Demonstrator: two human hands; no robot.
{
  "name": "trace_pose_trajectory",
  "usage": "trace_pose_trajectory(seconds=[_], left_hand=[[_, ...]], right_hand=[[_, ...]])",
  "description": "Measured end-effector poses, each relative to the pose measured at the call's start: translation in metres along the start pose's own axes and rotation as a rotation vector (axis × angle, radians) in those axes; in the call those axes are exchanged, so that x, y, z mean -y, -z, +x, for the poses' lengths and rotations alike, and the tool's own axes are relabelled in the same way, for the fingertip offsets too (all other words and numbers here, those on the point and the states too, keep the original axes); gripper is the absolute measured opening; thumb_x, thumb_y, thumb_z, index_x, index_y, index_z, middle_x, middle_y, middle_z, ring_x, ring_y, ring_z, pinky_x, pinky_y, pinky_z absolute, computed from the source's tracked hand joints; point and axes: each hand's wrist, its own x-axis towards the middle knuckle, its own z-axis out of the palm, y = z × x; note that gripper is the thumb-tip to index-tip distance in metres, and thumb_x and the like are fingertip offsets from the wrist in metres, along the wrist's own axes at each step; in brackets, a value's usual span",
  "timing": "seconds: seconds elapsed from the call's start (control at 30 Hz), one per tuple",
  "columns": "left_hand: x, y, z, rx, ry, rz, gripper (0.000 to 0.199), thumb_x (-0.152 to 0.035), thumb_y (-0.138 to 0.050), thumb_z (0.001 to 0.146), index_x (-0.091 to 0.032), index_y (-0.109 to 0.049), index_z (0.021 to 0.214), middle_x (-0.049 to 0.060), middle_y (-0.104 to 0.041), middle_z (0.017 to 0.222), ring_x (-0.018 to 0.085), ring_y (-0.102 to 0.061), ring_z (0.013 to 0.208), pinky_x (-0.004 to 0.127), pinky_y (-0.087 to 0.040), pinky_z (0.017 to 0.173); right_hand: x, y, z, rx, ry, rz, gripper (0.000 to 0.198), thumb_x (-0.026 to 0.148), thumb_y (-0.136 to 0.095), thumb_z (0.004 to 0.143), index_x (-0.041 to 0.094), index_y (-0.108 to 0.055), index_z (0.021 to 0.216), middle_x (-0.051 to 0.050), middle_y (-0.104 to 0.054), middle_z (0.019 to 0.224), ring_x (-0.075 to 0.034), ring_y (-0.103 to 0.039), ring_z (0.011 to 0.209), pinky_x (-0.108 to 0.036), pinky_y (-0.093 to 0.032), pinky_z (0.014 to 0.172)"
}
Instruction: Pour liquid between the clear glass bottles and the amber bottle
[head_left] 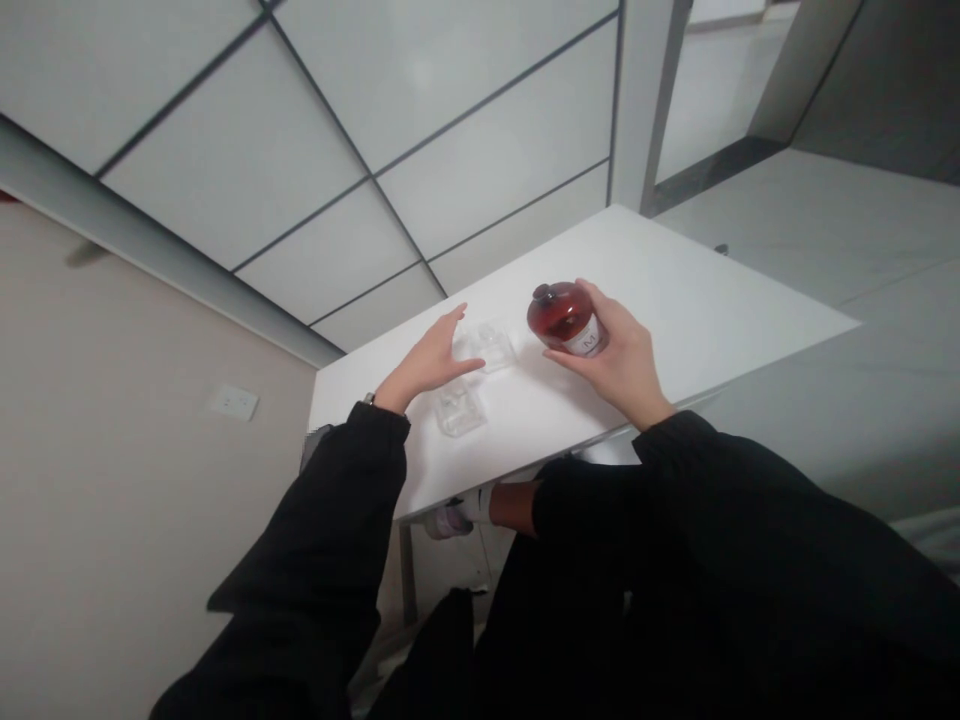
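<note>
In my right hand (619, 350) is a round reddish-brown bottle (559, 312) with a short neck and a white label bearing an "M". The fingers wrap around its right side, and it leans to the left above the table. My left hand (435, 355) is open, thumb and fingers spread apart with nothing between them. Just beyond its fingertips stands a clear glass-like container (495, 350). A second clear container (459, 412) sits nearer to me, below the left thumb. Whether the left hand touches either container I cannot tell.
Both containers rest on a white table (697, 290). Behind it rises a panelled sliding door (480, 150) with dark grid lines. On the left wall is a power socket (236, 402). My legs are by the table's near edge, and a doorway opens at the upper right.
</note>
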Motion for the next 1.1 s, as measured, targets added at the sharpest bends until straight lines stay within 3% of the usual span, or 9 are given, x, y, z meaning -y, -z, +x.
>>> trace_pose_trajectory(seconds=[0.1, 0.2, 0.47, 0.63, 0.87, 0.97, 1.03, 1.1], left_hand=[[-0.003, -0.007, 0.032, 0.074, 0.012, 0.053, 0.106, -0.043, -0.079, 0.082, -0.012, -0.025, 0.167, 0.025, -0.046, 0.165, 0.035, -0.049, 0.151, 0.050, -0.035, 0.128], [-0.007, -0.014, 0.039, 0.102, 0.018, 0.109, 0.101, -0.039, -0.079, 0.080, -0.012, -0.032, 0.165, 0.023, -0.056, 0.157, 0.034, -0.059, 0.140, 0.047, -0.043, 0.121], [-0.022, -0.023, -0.005, 0.059, -0.003, 0.139, 0.102, -0.046, -0.087, 0.077, -0.020, -0.039, 0.163, 0.017, -0.068, 0.141, 0.034, -0.069, 0.123, 0.047, -0.053, 0.105], [-0.027, -0.025, -0.025, 0.037, 0.026, 0.103, 0.102, -0.045, -0.088, 0.077, -0.015, -0.041, 0.162, 0.018, -0.069, 0.139, 0.035, -0.068, 0.123, 0.050, -0.052, 0.109], [-0.026, -0.029, -0.036, 0.033, 0.010, 0.072, 0.105, -0.045, -0.090, 0.076, -0.012, -0.040, 0.162, 0.019, -0.067, 0.140, 0.036, -0.063, 0.131, 0.053, -0.048, 0.115], [-0.018, -0.027, -0.044, -0.068, -0.050, -0.004, 0.104, -0.058, -0.086, 0.080, -0.018, -0.038, 0.162, 0.020, -0.056, 0.156, 0.037, -0.055, 0.142, 0.056, -0.041, 0.123], [-0.003, -0.024, -0.051, -0.231, -0.059, -0.082, 0.088, -0.062, -0.074, 0.089, -0.022, -0.041, 0.160, 0.018, -0.054, 0.157, 0.034, -0.056, 0.141, 0.055, -0.040, 0.123], [0.018, -0.022, -0.057, -0.443, -0.010, -0.173, 0.064, -0.056, -0.061, 0.099, -0.021, -0.049, 0.152, 0.016, -0.062, 0.145, 0.027, -0.063, 0.128, 0.049, -0.046, 0.117]], right_hand=[[-0.003, 0.001, 0.000, 0.006, -0.027, -0.009, 0.093, 0.052, -0.086, 0.077, 0.025, -0.049, 0.158, -0.011, -0.057, 0.157, -0.034, -0.059, 0.142, -0.060, -0.046, 0.125], [-0.004, 0.000, 0.000, 0.009, -0.021, -0.029, 0.091, 0.052, -0.085, 0.078, 0.024, -0.049, 0.158, -0.012, -0.056, 0.158, -0.034, -0.059, 0.142, -0.059, -0.045, 0.125], [-0.009, 0.001, 0.002, -0.018, 0.034, -0.063, 0.097, 0.058, -0.086, 0.076, 0.025, -0.048, 0.159, -0.012, -0.056, 0.158, -0.034, -0.058, 0.143, -0.058, -0.046, 0.125], [-0.005, -0.001, 0.002, 0.011, 0.056, -0.069, 0.098, 0.063, -0.084, 0.077, 0.024, -0.047, 0.159, -0.014, -0.055, 0.159, -0.034, -0.057, 0.144, -0.057, -0.046, 0.125], [-0.002, -0.006, -0.001, 0.039, 0.088, -0.067, 0.096, 0.056, -0.086, 0.077, 0.024, -0.047, 0.159, -0.014, -0.056, 0.157, -0.034, -0.058, 0.142, -0.059, -0.048, 0.121], [-0.002, -0.008, -0.001, 0.064, 0.092, -0.089, 0.095, 0.055, -0.086, 0.077, 0.025, -0.047, 0.158, -0.014, -0.057, 0.157, -0.035, -0.059, 0.140, -0.061, -0.048, 0.120], [0.001, -0.009, 0.000, 0.080, 0.101, -0.103, 0.094, 0.055, -0.087, 0.077, 0.026, -0.048, 0.158, -0.013, -0.058, 0.155, -0.035, -0.060, 0.139, -0.061, -0.048, 0.120], [0.004, -0.011, 0.002, 0.085, 0.122, -0.118, 0.092, 0.053, -0.087, 0.078, 0.027, -0.048, 0.158, -0.013, -0.059, 0.154, -0.035, -0.060, 0.138, -0.060, -0.049, 0.119]])
